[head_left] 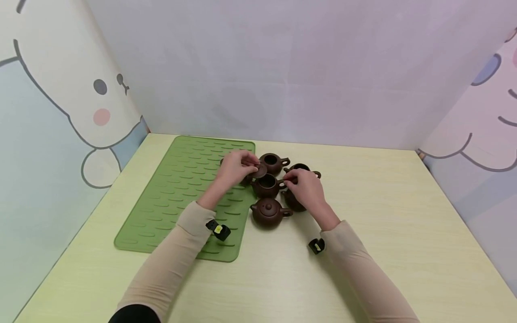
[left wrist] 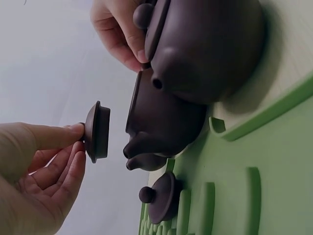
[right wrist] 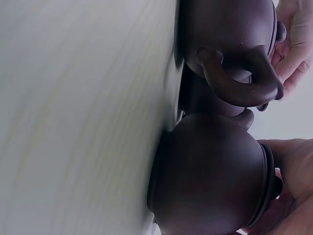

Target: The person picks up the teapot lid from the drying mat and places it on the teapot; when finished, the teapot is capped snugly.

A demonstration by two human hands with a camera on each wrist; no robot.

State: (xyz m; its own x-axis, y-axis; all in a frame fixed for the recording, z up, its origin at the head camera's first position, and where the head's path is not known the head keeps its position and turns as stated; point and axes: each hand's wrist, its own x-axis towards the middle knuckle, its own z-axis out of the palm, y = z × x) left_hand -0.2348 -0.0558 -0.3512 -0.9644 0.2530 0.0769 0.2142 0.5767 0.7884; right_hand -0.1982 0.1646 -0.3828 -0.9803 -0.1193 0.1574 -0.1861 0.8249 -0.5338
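My left hand [head_left: 236, 169] pinches a small dark brown lid [left wrist: 98, 132] by its knob. The lid is held above and left of a teapot with no lid on it [head_left: 265, 191], whose round mouth faces up. On that teapot's other side, my right hand [head_left: 305, 187] has its thumb and fingertips together at the handle. Beneath the right hand sits a lidded teapot [right wrist: 210, 176], mostly covered by the hand in the head view. Nearer to me stands another lidded teapot [head_left: 268, 216], its spout to the left and handle to the right.
Farther back are two more lidless teapots, one behind the middle [head_left: 275, 169] and one to the right [head_left: 310, 172]. A loose lid [left wrist: 164, 198] lies on the ridged green mat [head_left: 161, 202] at the left. The teapots crowd along the mat's right edge.
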